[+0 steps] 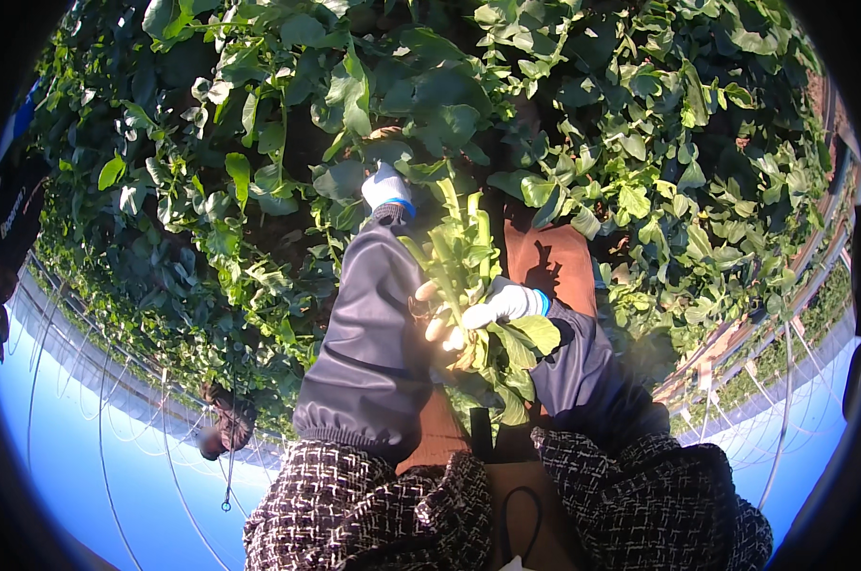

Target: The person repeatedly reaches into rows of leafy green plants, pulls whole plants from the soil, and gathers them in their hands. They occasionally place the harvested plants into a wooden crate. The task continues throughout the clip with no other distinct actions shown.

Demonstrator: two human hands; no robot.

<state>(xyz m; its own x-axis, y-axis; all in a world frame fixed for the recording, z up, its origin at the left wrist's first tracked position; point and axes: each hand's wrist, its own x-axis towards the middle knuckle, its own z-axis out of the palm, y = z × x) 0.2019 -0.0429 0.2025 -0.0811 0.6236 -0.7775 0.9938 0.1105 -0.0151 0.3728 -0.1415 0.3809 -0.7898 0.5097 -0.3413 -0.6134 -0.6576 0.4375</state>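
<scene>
Leafy green plants [416,93] with broad leaves fill the ground before me. My left hand [387,187], in a white knit glove with a blue cuff, reaches in among them; leaves hide its fingers, so what it touches cannot be told. My right hand [489,310], gloved alike, is closed around a bunch of cut leafy green stalks [466,250] above my lap. The thick pale green stems point away from me, while broad leaves hang down on the near side of the hand.
My legs in brown trousers [555,260] stand among the plants. Another person [232,421] in dark clothes bends over the crop at lower left. Dark equipment or clothing shows at the far left edge. Thin hoops [787,400] line the field at both sides.
</scene>
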